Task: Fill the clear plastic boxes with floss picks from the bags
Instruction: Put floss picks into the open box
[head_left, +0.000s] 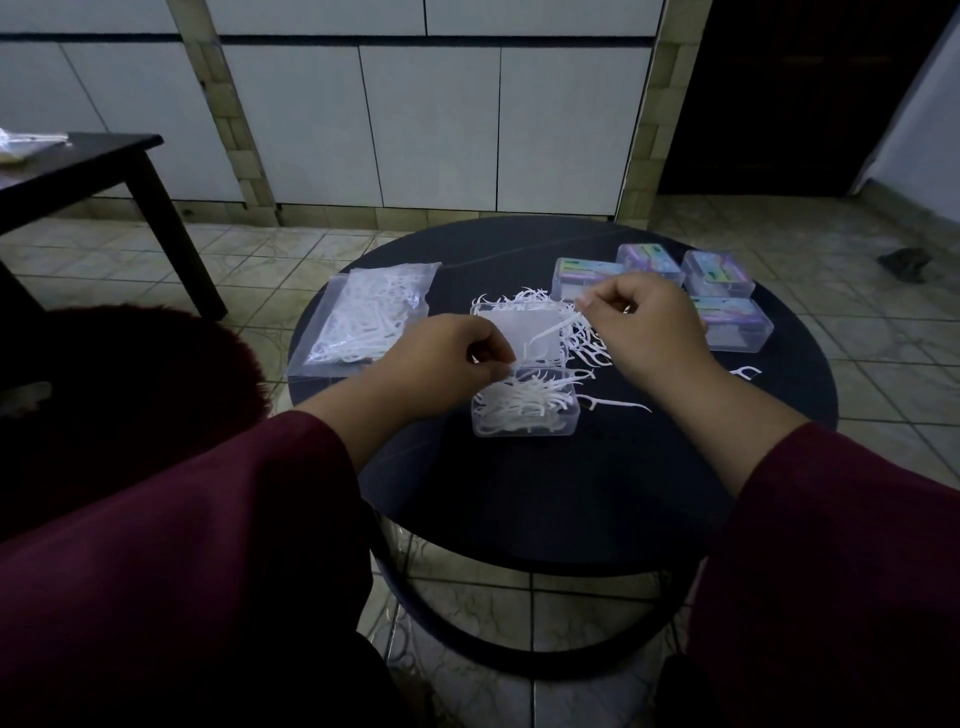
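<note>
1. Right hand, grip closed, pinches one floss pick at frame centre.
2. Left hand has curled fingers; I cannot tell its contents.
3. One open box holds picks, below centre.
4. Four closed boxes sit upper right on the desk.
5. One bag lies centre-left.

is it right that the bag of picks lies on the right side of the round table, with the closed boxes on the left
Not quite. The head view shows the bag on the left side of the table and the closed boxes on the right.
</note>
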